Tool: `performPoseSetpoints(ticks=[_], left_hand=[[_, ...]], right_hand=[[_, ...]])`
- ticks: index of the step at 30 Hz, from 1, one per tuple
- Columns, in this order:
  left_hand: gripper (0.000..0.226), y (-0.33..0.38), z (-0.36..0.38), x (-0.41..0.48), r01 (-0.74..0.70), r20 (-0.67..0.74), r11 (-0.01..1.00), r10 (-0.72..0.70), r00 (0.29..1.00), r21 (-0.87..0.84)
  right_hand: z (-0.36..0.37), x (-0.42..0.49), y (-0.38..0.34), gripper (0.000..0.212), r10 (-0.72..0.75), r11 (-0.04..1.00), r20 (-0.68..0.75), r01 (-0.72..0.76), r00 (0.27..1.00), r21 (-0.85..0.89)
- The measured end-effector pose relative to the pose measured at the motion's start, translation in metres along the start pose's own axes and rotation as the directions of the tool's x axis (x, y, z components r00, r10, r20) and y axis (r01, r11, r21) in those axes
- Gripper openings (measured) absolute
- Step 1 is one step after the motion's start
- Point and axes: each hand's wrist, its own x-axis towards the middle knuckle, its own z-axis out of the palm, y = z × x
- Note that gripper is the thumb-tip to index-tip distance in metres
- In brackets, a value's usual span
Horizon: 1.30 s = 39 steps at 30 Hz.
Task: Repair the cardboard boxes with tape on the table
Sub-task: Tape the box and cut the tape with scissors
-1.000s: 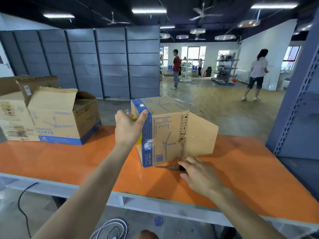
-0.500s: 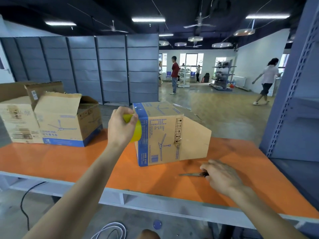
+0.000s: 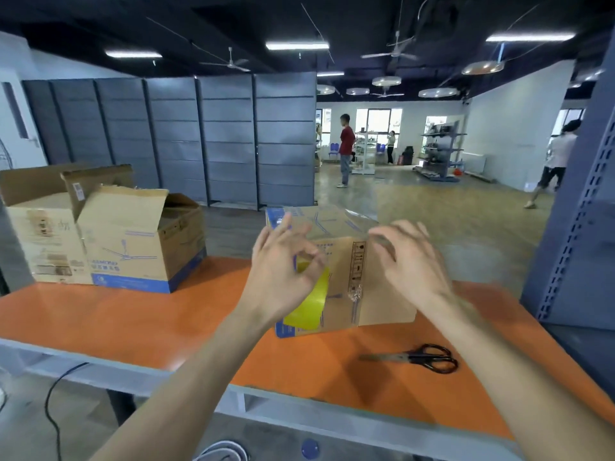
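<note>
A closed cardboard box (image 3: 342, 257) with blue print stands in the middle of the orange table (image 3: 133, 314), one flap sticking out to its right. My left hand (image 3: 279, 277) is raised in front of the box's left corner and holds a yellow tape roll (image 3: 311, 301), with thumb and forefinger pinched together above it. Blurred by motion, my right hand (image 3: 409, 261) hovers at the box's upper right edge with loosely curled fingers and nothing seen in it. Clear film shines on the box top.
Black-handled scissors (image 3: 422, 357) lie on the table near the front right. Two opened cardboard boxes (image 3: 133, 241) (image 3: 36, 234) stand at the table's left. A grey metal rack upright (image 3: 579, 227) rises at the right. People walk far behind.
My right hand has let go of the scissors, which now lie on the table, and has risen to the box's top. My left hand with the tape has shifted in front of the box.
</note>
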Motion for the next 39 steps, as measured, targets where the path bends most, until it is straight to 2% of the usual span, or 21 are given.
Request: performPoseSetpoints(ticks=[4, 7, 9, 11, 14, 18, 22, 26, 30, 32, 33, 35, 37, 39], left_hand=[[0.030, -0.005, 0.035, 0.019, -0.043, 0.101, 0.999, 0.041, 0.994, 0.019], [0.020, -0.013, 0.058, 0.028, -0.062, 0.063, 0.997, 0.060, 0.996, 0.041], [0.012, -0.019, 0.067, 0.028, -0.060, 0.000, 0.997, 0.060, 0.998, 0.054], [0.015, -0.024, 0.069, 0.024, -0.072, -0.037, 0.995, 0.074, 0.997, 0.069], [0.015, -0.032, 0.064, 0.019, -0.090, -0.048, 0.994, 0.092, 0.995, 0.058], [0.016, -0.031, 0.055, 0.023, -0.030, -0.048, 1.000, 0.029, 0.998, -0.006], [0.028, -0.015, 0.058, 0.032, 0.012, 0.018, 0.996, -0.011, 1.000, -0.093], [0.016, -0.013, 0.067, 0.036, 0.023, -0.020, 0.991, -0.026, 0.999, -0.130], [0.016, -0.014, 0.069, 0.035, 0.034, -0.046, 0.984, -0.043, 0.998, -0.173], [0.017, -0.014, 0.070, 0.035, 0.051, -0.056, 0.981, -0.062, 0.996, -0.185], [0.017, -0.014, 0.071, 0.036, 0.063, -0.065, 0.979, -0.077, 0.995, -0.192], [0.014, -0.014, 0.073, 0.037, 0.078, -0.086, 0.967, -0.101, 0.991, -0.241], [0.015, -0.011, 0.072, 0.039, 0.097, -0.087, 0.937, -0.133, 0.987, -0.334], [0.021, -0.005, 0.068, 0.041, 0.146, -0.057, 0.907, -0.183, 0.981, -0.394]], right_hand=[[0.012, 0.026, 0.015, 0.040, 0.033, 0.999, 0.055, -0.034, 0.998, 0.007], [0.029, 0.034, 0.019, 0.036, 0.014, 0.998, 0.092, -0.020, 0.996, 0.062], [0.038, 0.033, 0.020, 0.034, 0.021, 0.994, 0.057, -0.027, 0.998, 0.106], [0.045, 0.029, 0.022, 0.031, 0.028, 0.987, 0.004, -0.029, 1.000, 0.156], [0.050, 0.026, 0.024, 0.026, 0.014, 0.970, -0.058, 0.000, 0.998, 0.243], [0.053, 0.024, 0.020, 0.024, 0.014, 0.940, -0.094, 0.019, 0.995, 0.340], [0.054, 0.022, 0.014, 0.026, -0.012, 0.942, -0.119, 0.051, 0.993, 0.332], [0.049, 0.018, 0.016, 0.032, -0.012, 0.958, -0.081, 0.035, 0.997, 0.285], [0.037, -0.002, 0.010, 0.031, -0.008, 0.972, -0.208, 0.056, 0.978, 0.226], [0.031, -0.018, 0.004, 0.027, 0.081, 0.922, -0.125, -0.027, 0.989, 0.387], [0.030, -0.026, 0.002, 0.028, 0.124, 0.865, -0.021, -0.098, 0.992, 0.491], [0.029, -0.039, -0.005, 0.042, 0.141, 0.732, 0.177, -0.223, 0.974, 0.643], [0.032, -0.047, -0.009, 0.061, 0.112, 0.662, 0.289, -0.288, 0.951, 0.692], [0.032, -0.050, -0.017, 0.070, 0.098, 0.623, 0.326, -0.314, 0.940, 0.717]])
